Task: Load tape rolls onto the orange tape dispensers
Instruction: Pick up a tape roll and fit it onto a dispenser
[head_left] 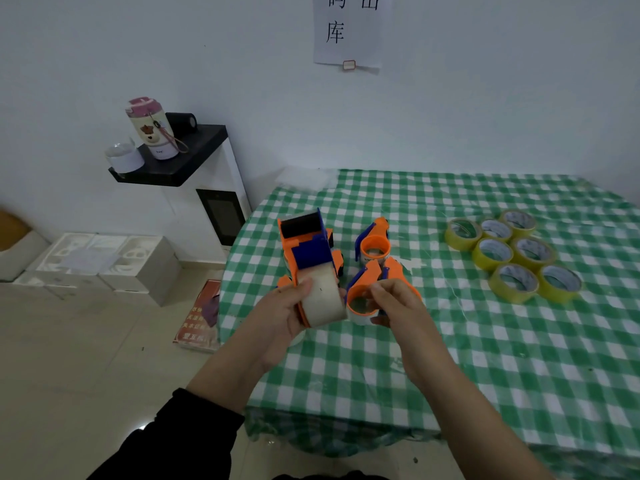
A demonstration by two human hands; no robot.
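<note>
My left hand grips an orange and blue tape dispenser with a whitish tape roll on it, held above the table's left edge. My right hand sits just right of it, fingers curled over another orange dispenser lying on the cloth; whether it grips it is unclear. A third orange dispenser stands behind. Several yellow tape rolls lie in a cluster at the right.
The table wears a green and white checked cloth, its left edge near my left hand. A black shelf with a pink-lidded bottle hangs on the wall at the left. White boxes sit on the floor.
</note>
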